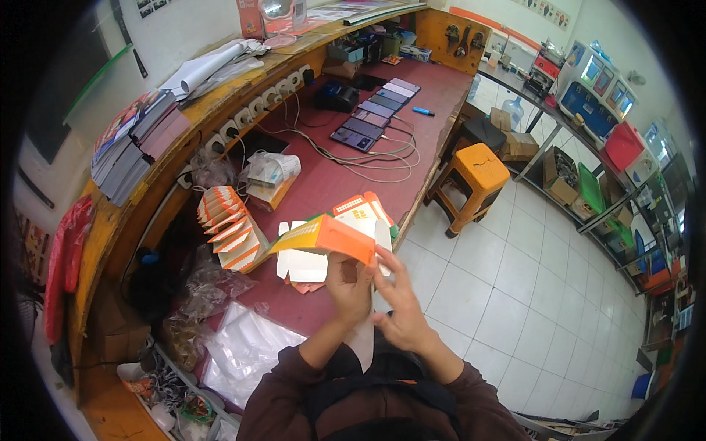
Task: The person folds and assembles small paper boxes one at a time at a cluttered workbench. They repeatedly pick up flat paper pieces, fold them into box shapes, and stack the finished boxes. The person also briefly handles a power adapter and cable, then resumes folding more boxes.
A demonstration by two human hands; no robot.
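An orange, yellow and white cardboard food carton, partly folded, is held up over the near part of the table. My left hand is closed on it from below, near its right end. My right hand is beside it, with fingertips touching the carton's right edge and the thumb apart from them. Beneath lie flat white and orange carton blanks, partly covered by the held carton. More printed cartons lie just behind. To the left stands a row of folded orange-striped cartons nested together.
Several phones with white cables lie farther along the red table. Clear plastic bags lie near my left forearm. An orange stool stands on the tiled floor to the right. A raised wooden ledge with power sockets borders the left side.
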